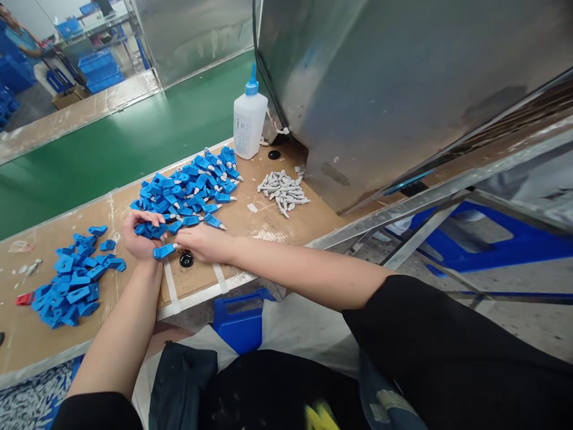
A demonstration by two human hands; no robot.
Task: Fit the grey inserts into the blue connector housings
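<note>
My left hand [139, 239] curls around several small blue plastic pieces, which show in its palm. Beside it, my right hand [203, 240] pinches the pale tip of a blue plastic piece [163, 251]. Just beyond both hands lies a heap of blue pieces [179, 191], many with pale grey tips sticking out. To the left of my left wrist is another pile of blue pieces [74, 280], with no grey tips visible. A black round patch [186, 258] of wet-looking liquid sits on the board below my right hand.
A white squeeze bottle [249, 122] with a blue nozzle stands behind a pile of grey plastic parts [284, 191]. A metal panel [380, 89] rises at right. A red piece [24, 298] lies far left. Behind the table runs a green belt [134, 131]; a person [27, 48] sits beyond.
</note>
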